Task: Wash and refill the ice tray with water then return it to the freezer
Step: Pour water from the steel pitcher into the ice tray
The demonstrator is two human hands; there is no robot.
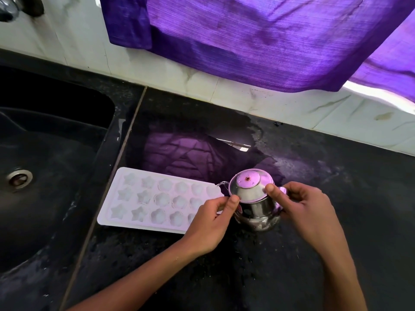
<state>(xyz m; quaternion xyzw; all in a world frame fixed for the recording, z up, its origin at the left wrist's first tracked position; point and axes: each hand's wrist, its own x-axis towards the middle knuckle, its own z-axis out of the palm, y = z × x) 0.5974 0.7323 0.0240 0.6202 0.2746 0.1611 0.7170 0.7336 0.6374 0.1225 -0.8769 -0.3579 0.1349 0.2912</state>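
A white ice tray (143, 198) with star and flower moulds lies flat on the black counter (336, 198), just right of the sink. A small steel kettle (256, 207) stands at the tray's right end, its spout pointing at the tray and its domed lid (247, 187) tipped up. My left hand (211, 221) covers the tray's right corner and pinches the lid's left edge with thumb and fingers. My right hand (307, 205) grips the kettle from the right, thumb pressed on the lid's rim. A thin thread of water shows at the spout.
A black sink (45, 176) with a round metal drain (19, 179) fills the left. A tap (9, 7) shows at the top left corner. A purple curtain (258, 37) hangs over the tiled wall behind. The counter surface is wet.
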